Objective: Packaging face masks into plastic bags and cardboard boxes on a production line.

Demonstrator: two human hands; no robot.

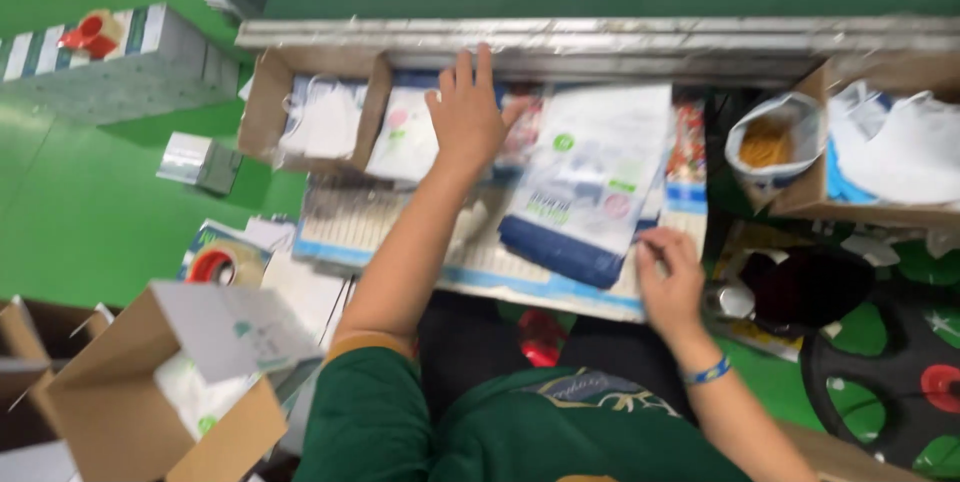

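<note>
Left hand [466, 112]: flat, fingers spread, resting on white packets [405, 142] just beside a cardboard box [262, 102]. Right hand [668, 277]: fingers pinched on the lower corner of a clear bag [590, 182], white and dark blue inside, lying on the tray [350, 227].

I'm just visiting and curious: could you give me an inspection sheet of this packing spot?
Surface: flat board across the lap, under a metal rail.
Job's things: clear packet with a dark blue item.
Clutter: open cardboard boxes, tape roll, bag of yellow bits.
Grips: left hand flat on white packets; right hand at the clear packet's corner.
Cables: nothing seen.
Surroundings: green floor.
</note>
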